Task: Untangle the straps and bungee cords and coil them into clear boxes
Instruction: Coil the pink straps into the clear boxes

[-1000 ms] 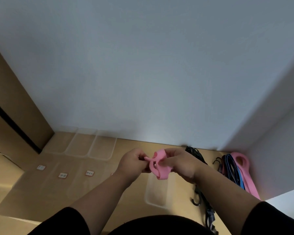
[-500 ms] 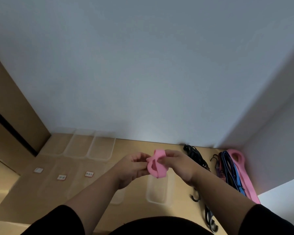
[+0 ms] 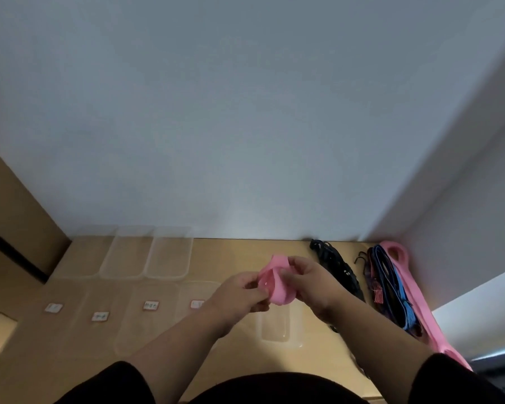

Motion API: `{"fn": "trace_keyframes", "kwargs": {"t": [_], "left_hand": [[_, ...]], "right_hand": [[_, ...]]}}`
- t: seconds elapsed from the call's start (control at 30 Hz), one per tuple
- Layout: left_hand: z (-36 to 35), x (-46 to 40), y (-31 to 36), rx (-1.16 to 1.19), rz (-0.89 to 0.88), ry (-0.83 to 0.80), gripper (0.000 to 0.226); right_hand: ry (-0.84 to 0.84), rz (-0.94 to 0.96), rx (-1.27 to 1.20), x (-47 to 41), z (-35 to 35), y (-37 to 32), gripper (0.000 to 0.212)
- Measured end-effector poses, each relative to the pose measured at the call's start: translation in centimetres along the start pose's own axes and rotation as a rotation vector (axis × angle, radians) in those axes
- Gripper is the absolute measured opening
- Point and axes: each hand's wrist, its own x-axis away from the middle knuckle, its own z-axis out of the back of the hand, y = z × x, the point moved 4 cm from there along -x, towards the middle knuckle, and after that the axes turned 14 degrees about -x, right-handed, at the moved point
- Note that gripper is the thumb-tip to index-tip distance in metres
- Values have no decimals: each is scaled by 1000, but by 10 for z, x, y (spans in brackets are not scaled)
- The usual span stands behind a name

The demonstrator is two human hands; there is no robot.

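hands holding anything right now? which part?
Both. The left hand and right hand pinch the coiled pink strap between them, the left at the coil's left side, the right at its right and top edge.

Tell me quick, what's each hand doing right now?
Left hand: closed, pinching the coiled pink strap.
Right hand: closed on the same pink strap.

We count three lidless clear boxes [image 3: 168, 256] in the far row, one more clear box [image 3: 274, 326] near us, and three white labels [image 3: 151, 305] on the tabletop [image 3: 239, 252]. Two pink straps show: one coiled [image 3: 274, 287], one long [image 3: 411, 290]. One black bungee bundle [image 3: 337, 265], one blue strap [image 3: 397, 290].
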Motion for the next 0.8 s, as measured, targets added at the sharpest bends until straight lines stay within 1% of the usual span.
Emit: {"fn": "trace_keyframes", "kwargs": {"t": [0.1, 0.17, 0.23, 0.33, 0.43, 0.53, 0.67, 0.73, 0.8], "left_hand": [[-2, -6, -8, 55, 29, -7, 37], [-5, -9, -12, 59, 36, -11, 41], [-6, -11, -15, 73, 57, 8, 34], [-3, -14, -22, 54, 90, 52, 23], [2, -14, -28, -1, 142, 108, 19], [-1, -13, -30, 73, 141, 95, 10], [-4, -16, -34, 209, 141, 101, 12], [-5, -19, -37, 228, 146, 100, 14], [-10, -20, -41, 247, 178, 105, 17]], "right_hand": [[-12, -53, -82, 7, -5, 7, 28], [7, -41, -28, 10, -9, 13, 29], [67, -27, 45, 11, -9, 18, 26], [151, -32, 67, 12, -2, 23, 22], [185, -18, 147, 14, 5, 26, 15], [208, -19, 120, 13, 7, 30, 15], [237, 13, 39, 8, 13, 29, 16], [224, 18, -35, 4, 16, 28, 17], [217, 11, -20, -3, 18, 30, 18]]}}
